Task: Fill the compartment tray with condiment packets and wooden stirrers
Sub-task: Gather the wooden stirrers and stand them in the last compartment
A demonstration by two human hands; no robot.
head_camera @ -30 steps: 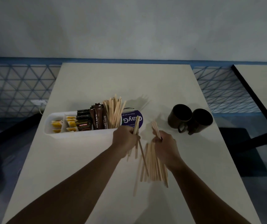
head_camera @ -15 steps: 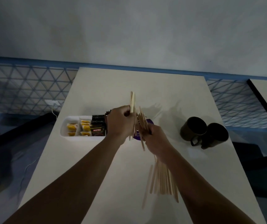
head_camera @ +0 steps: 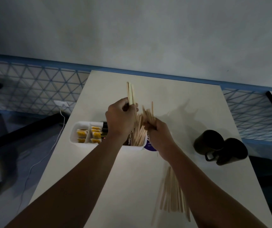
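Head view shows us our left hand clamped on a few upright stirrers and our right hand gripping a splayed bunch over the right end of the tray on the table, where, we judge, loose ends may snag and spill past the rim.

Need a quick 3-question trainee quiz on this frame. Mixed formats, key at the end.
1. True or false: the left hand and the right hand each grip wooden stirrers.
2. Where do the loose stirrers lie? A) on the floor B) on the table, beside the right forearm C) on a chair
3. Fill in: ___ dark mugs stand right of the compartment tray.
Key: 1 true; 2 B; 3 two.
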